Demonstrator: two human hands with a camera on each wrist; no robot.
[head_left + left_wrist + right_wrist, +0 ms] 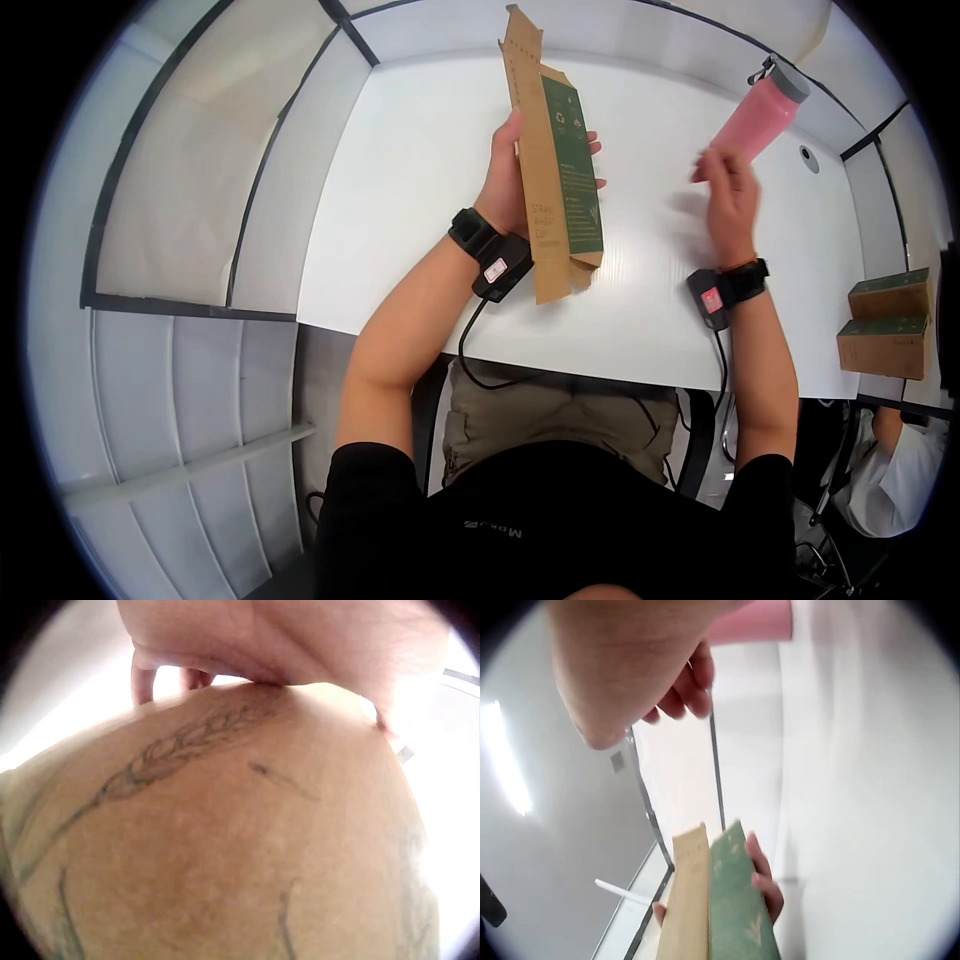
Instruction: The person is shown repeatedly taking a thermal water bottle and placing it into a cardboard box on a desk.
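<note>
Ngl my right hand (732,205) is a blurry mess, covering part of the pink bottle's (757,118) base toward the tabletop's (400,180) far right corner. Carton (575,170) hides most of my left hand (505,185); its fine print's too tiny to read.

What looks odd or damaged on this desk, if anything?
Just the cardboard box in the left hand: its ends aren't neatly closed, with flaps jutting past the top and bottom. I can't tell whether it's torn. No spill shows.
</note>
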